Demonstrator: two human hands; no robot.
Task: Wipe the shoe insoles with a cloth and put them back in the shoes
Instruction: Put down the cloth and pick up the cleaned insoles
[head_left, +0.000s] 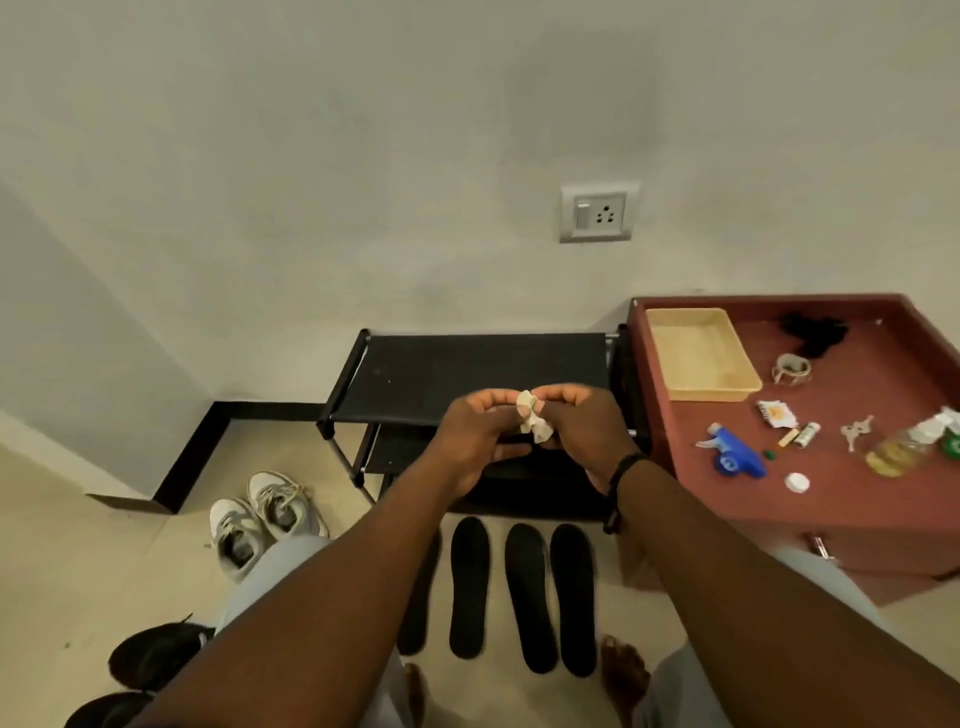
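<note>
Nearest, on the pale floor (62, 551) between the person's knees, four flat black insoles (469, 587) lie side by side with their long axes running away from the viewer, straight below both hands; neither hand looks clearly nearer. Above them the left hand (470, 441) and right hand (582, 431) pinch a small crumpled beige cloth (532, 423) between curled fingers. The soft grey shoes (260, 519) sit left, with the black shoe rack (483, 374) beyond.
</note>
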